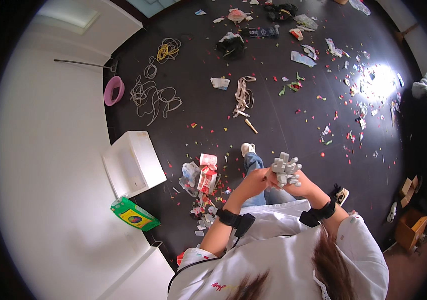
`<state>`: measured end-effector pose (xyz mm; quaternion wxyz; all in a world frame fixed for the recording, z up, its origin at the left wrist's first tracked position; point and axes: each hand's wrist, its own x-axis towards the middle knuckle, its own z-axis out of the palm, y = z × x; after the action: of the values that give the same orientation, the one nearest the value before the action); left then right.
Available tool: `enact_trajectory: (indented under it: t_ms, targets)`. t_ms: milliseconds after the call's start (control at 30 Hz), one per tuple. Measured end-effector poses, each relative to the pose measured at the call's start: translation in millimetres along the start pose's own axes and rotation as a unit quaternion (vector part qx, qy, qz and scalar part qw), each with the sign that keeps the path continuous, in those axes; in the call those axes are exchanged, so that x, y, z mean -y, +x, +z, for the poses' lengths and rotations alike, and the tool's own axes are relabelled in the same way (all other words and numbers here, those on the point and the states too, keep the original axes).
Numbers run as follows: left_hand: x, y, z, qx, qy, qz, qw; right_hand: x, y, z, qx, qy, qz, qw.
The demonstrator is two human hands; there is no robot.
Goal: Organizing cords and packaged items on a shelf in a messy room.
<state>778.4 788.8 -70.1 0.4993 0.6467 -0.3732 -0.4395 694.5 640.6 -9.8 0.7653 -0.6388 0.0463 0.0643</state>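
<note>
In front of my body, my two hands meet around a bundle of light grey, blocky pieces (286, 170) with squared ends sticking out in several directions. I cannot make out exactly what the pieces are. My left hand (257, 181) is closed at the bundle's left side, its fingers bent inward. From the right, my right hand (301, 188) wraps the bundle's lower side. The fingers partly hide each other and the bottom of the pieces. Below the hands show my blue jeans (254, 162) and a white shoe (248, 148).
Scraps and wrappers litter the dark floor (193, 140). Left stand a white box (148, 162), a green packet (136, 215) and a pink basin (114, 91). Coiled cables (156, 100) and a beige strap (243, 97) lie farther off. Red-and-white packaging (207, 179) is near my left arm; a wooden box (409, 229) stands right.
</note>
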Motion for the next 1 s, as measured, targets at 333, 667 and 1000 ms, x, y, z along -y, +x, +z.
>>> enact_trajectory:
  t_ms: [333,667,1000]
  targets:
    - [49.3,61.5,-83.4,-0.029,0.002,0.02,0.999,14.2,114.6,-20.6,-0.012,-0.123,0.034,0.992]
    - [45.6,113.9,-139.4,-0.046,0.064,0.057,0.995,26.3,188.0,-66.7,0.047,-0.043,0.007,0.998]
    - [1.1,204.1,-157.0,-0.042,0.027,-0.155,0.987,60.5,236.7,-173.5,0.103,-0.034,-0.035,0.993]
